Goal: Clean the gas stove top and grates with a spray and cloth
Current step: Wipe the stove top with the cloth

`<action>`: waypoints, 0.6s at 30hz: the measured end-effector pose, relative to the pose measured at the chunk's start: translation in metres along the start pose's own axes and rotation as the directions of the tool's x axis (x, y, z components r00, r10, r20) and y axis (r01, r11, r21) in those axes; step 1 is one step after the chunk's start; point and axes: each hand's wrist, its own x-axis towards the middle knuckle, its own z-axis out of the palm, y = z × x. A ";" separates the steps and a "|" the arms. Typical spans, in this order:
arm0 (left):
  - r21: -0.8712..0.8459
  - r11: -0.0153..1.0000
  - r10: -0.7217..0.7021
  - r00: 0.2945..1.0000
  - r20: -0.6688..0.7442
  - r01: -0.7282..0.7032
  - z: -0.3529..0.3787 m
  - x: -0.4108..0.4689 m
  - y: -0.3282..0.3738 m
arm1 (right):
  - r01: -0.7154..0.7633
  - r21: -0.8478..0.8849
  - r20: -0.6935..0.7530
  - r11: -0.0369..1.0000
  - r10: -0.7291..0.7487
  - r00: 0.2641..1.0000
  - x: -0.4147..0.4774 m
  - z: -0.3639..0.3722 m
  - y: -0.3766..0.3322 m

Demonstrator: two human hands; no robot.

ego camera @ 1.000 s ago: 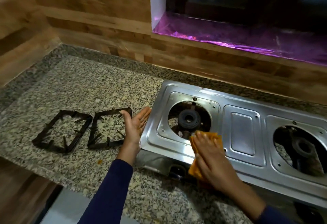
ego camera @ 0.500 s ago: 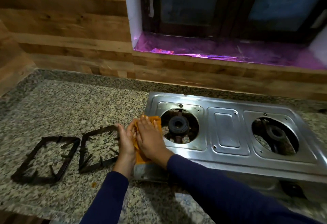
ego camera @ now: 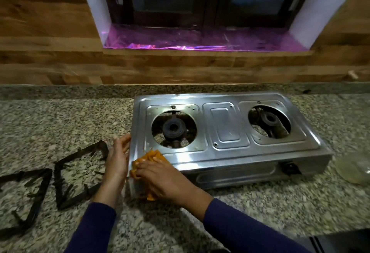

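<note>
A steel two-burner gas stove [ego camera: 226, 130] sits on the granite counter with both grates off. My right hand [ego camera: 162, 178] presses an orange cloth [ego camera: 154, 156] against the stove's front left corner. My left hand [ego camera: 117, 160] is flat and open, its palm against the stove's left side. Two black grates lie on the counter to the left: one [ego camera: 78, 172] beside my left hand, the other [ego camera: 24, 200] at the frame's left edge. No spray bottle is in view.
A clear, blurred object [ego camera: 354, 168] sits on the counter right of the stove. The granite counter [ego camera: 60, 120] runs back to a wood-panelled wall with a window sill lined in purple foil [ego camera: 200, 40]. A dark edge shows at the bottom right.
My right hand slid the cloth from the left burner's rim to the stove's front left corner. My left hand moved in against the stove's left side. The camera panned right.
</note>
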 end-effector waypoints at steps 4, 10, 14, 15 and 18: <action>0.373 0.912 0.223 0.970 -0.101 -0.171 0.022 -0.029 -0.005 | -0.203 -0.010 -0.145 0.979 0.200 0.969 -0.056 -0.027 0.028; 0.507 0.711 0.486 0.862 0.147 -0.487 0.102 -0.079 -0.015 | -0.484 -0.099 -0.401 0.870 0.410 0.819 -0.164 -0.101 0.083; 0.447 0.684 0.459 0.816 0.351 -0.577 0.171 -0.106 -0.027 | -0.631 -0.112 -0.478 0.767 0.515 0.711 -0.226 -0.147 0.118; 0.448 0.669 0.443 0.802 0.400 -0.593 0.187 -0.113 -0.030 | -0.659 -0.106 -0.496 0.744 0.535 0.684 -0.240 -0.160 0.126; 0.467 0.580 0.408 0.735 0.542 -0.667 0.239 -0.134 -0.038 | -0.725 -0.063 -0.541 0.685 0.587 0.602 -0.278 -0.196 0.150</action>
